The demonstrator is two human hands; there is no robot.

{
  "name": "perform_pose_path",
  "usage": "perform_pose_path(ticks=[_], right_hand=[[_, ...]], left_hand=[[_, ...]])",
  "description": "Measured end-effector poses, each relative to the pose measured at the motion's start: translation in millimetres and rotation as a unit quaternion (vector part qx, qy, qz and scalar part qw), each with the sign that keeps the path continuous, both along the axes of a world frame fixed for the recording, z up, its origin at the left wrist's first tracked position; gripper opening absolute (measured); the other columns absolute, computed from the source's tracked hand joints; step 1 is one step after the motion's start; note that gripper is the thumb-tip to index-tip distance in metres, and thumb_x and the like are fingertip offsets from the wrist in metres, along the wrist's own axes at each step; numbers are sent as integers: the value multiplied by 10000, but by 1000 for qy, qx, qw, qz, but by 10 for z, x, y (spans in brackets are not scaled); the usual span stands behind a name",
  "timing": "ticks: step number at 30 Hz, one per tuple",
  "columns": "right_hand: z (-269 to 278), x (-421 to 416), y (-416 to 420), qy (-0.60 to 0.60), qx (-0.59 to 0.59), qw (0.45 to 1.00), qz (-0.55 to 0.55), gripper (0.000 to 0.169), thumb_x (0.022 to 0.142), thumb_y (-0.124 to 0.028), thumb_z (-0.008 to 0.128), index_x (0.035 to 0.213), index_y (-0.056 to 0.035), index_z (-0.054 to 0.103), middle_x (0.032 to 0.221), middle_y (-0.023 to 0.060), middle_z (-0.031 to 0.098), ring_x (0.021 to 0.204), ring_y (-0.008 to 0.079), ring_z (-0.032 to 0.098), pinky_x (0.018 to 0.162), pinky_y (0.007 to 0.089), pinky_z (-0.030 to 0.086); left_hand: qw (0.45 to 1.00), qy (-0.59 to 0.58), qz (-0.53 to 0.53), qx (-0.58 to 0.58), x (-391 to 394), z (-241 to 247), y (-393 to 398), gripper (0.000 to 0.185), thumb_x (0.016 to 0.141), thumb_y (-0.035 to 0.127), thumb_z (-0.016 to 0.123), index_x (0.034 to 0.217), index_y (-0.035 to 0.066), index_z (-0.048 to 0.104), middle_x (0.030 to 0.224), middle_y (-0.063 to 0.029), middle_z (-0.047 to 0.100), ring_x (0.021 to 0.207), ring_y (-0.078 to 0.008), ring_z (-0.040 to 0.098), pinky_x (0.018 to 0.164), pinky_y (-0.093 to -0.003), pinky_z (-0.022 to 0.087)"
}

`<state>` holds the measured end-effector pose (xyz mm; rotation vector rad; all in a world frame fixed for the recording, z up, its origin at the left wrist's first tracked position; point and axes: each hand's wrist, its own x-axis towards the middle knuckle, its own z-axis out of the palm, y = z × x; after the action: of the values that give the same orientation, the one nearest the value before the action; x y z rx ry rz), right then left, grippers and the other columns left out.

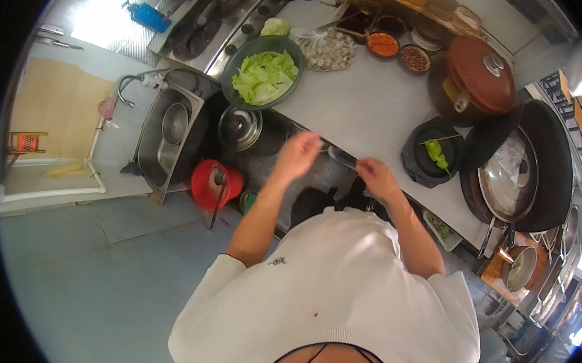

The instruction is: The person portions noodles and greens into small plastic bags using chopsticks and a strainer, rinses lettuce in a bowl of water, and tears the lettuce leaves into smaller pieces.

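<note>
My left hand [299,151] is raised near the front edge of the grey counter [362,103]. Its fingers are curled and blurred, and I cannot tell whether anything is between them. To its right, my right hand [374,175] grips one end of a flat, dark elongated object [343,158], too blurred to name exactly. That object lies along the counter's front edge as I look down. On the counter beyond my right hand, a skewered green pepper [437,155] rests on a black pan [421,171]. A green basin [229,83] of torn lettuce [267,77] stands beyond my left hand.
A brown lidded pot [483,76] and a large dark wok [550,164] occupy the right side. Bowls of chopped red chilli [382,44] and peanuts [415,58] stand at the back. Left are a lidded pot [240,127], a steel sink [170,140] and a red bucket [202,188].
</note>
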<state>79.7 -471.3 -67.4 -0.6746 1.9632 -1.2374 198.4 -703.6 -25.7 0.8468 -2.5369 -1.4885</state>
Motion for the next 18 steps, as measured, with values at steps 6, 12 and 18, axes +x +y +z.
perform_pose_path(ticks=[6, 12, 18], right_hand=[[7, -491, -1429, -111, -53, 992, -31, 353, 945, -273, 632, 1115, 35, 642, 900, 150, 710, 788, 185, 673, 750, 328, 532], [-120, -319, -2951, -21, 107, 981, -160, 471, 865, -345, 668, 1063, 72, 572, 840, 203, 698, 781, 259, 713, 688, 386, 545], [117, -178, -2925, -57, 133, 947, -287, 338, 818, -234, 616, 944, 74, 553, 764, 225, 675, 721, 314, 710, 645, 432, 536]], left_hand=[[959, 174, 171, -142, -34, -154, -2009, 203, 932, 154, 637, 1085, 21, 629, 913, -123, 677, 829, -197, 668, 747, -314, 518], [967, 52, 66, -240, -1471, 101, -3257, 647, 897, 305, 689, 1425, 46, 418, 1419, -221, 431, 1230, -353, 530, 975, -442, 470], [952, -80, -115, -271, -2515, -119, -3672, 838, 810, 390, 745, 1476, 67, 354, 1451, -243, 408, 1308, -404, 444, 1044, -465, 425]])
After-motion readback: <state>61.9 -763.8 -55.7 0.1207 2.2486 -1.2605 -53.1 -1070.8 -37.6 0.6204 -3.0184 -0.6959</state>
